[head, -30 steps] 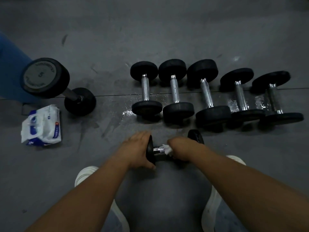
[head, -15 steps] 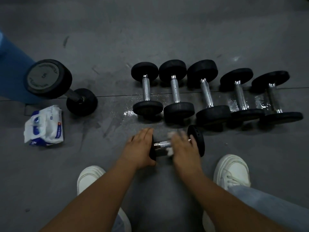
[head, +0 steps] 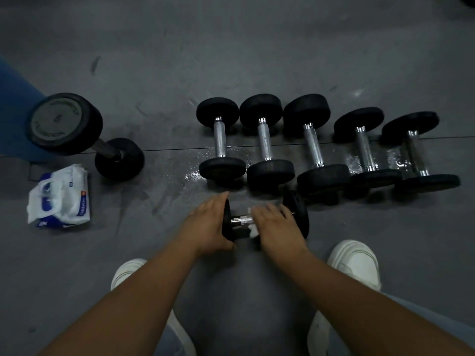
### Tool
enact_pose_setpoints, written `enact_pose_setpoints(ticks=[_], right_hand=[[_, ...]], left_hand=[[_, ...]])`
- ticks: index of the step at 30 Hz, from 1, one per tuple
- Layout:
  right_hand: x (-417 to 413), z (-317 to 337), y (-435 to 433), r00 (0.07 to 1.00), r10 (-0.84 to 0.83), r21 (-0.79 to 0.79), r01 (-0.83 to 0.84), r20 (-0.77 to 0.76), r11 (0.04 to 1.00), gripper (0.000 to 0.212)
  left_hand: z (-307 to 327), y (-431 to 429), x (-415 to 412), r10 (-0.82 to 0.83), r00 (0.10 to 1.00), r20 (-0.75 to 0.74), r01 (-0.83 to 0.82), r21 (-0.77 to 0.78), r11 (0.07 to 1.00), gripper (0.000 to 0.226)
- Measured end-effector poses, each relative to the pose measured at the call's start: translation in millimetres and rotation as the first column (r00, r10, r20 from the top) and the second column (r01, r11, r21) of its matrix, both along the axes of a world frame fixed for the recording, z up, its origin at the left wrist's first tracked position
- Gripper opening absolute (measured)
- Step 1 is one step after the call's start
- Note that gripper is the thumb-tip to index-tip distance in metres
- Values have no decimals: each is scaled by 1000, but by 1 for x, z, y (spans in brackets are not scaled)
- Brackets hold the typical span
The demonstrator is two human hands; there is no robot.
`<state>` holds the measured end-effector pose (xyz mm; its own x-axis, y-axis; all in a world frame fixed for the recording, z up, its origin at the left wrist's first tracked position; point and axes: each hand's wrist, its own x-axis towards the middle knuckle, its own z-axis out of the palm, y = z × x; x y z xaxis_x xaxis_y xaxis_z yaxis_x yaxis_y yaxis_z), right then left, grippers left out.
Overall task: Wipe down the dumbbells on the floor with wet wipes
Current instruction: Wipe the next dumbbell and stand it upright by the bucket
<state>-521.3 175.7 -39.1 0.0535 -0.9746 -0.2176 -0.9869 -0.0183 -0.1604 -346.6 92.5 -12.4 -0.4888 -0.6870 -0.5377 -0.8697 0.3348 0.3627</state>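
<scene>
Since a second ago the right hand [head: 277, 227] has loosened from a fist wrapped round the handle to fingers stretched along it. The right head of the small dumbbell [head: 302, 217], then mostly hidden, now shows beyond the knuckles, and the right shoe [head: 356, 263] has come into sight. The small dumbbell lies crosswise on the floor [head: 257, 60], ahead of the right shoe and left shoe [head: 128, 273]: matt black round heads, a short knurled chrome bar. A crumpled white wet wipe [head: 253, 231] sits on that bar under the right palm, with tufts showing at both edges of the hand. The right grip is released, its fingers nearly straight and motion-blurred, pressing the wipe down. The left hand [head: 208, 224] has its grip clasped round the left head, fingers over the top and thumb at the near rim. Both forearms reach in from the bottom edge.

Just beyond, a row of five dumbbells [head: 266, 142] lies with bars pointing away, neighbouring heads close together, and water glinting on the dull grey rubber beneath. To the left, well apart, a large dumbbell [head: 66, 123] sits tilted with one head raised, beside a blue shape [head: 12, 111]. A soft plastic pack of wipes [head: 60, 196] lies near it. Bare floor spreads between the pack and the hands, and to the right of the small dumbbell
</scene>
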Motion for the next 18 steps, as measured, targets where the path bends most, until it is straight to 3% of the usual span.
enact_pose_setpoints(ticks=[4,8,12,18], right_hand=[[5,-5,-8,991,-74,46,79,-108,996,31],[-3,5,-42,999,12,332,1,-36,943,35],[-18,13,-54,989,95,580,-145,116,802,21],[-21,11,-37,992,9,512,-75,129,856,27]], left_hand=[[5,13,-4,-94,995,35,97,-112,989,126],[3,25,-7,-159,979,125,188,-278,942,123],[9,5,-4,-150,986,70,154,-57,986,128],[4,16,1,-87,995,-39,90,66,994,126]])
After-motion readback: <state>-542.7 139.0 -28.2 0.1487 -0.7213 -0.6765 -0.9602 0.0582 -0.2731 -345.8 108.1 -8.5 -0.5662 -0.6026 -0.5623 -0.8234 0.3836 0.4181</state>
